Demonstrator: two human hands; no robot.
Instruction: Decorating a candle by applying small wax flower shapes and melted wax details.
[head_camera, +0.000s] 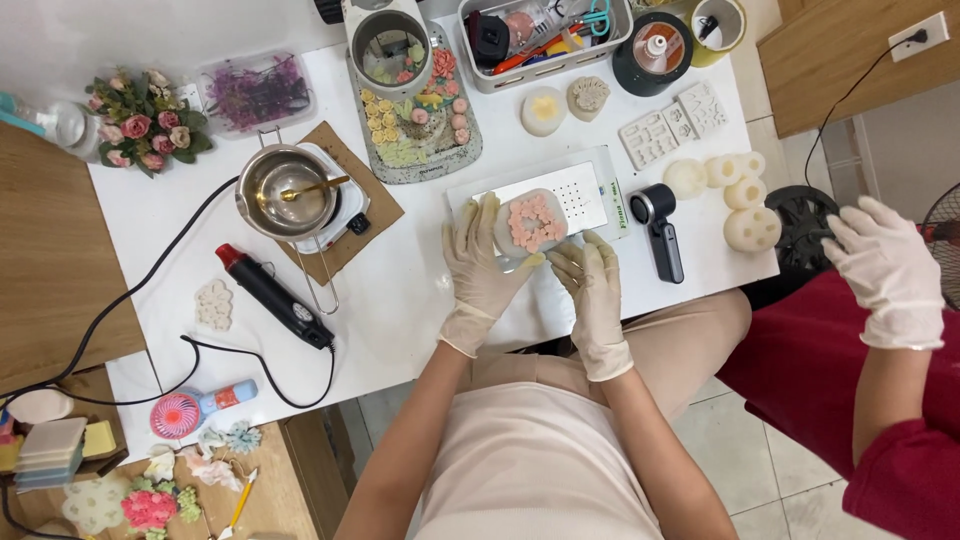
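Observation:
Both my hands wear pale latex gloves. My left hand (478, 262) cups the left side of a translucent silicone mould (530, 224) filled with pink flower-shaped wax. My right hand (590, 285) grips the mould's lower right corner with its fingertips. The mould rests on a white scale (585, 195) on the white table (400, 300).
A metal pot with a gold spoon (290, 190) sits on a small hotplate at left. A black heat gun (272, 295), a grey tray of wax flowers (420, 125), white moulds (735, 195), a black gadget (660, 228) and a tool bin (545, 35) surround the scale. Another person's gloved hand (888, 270) hovers at right.

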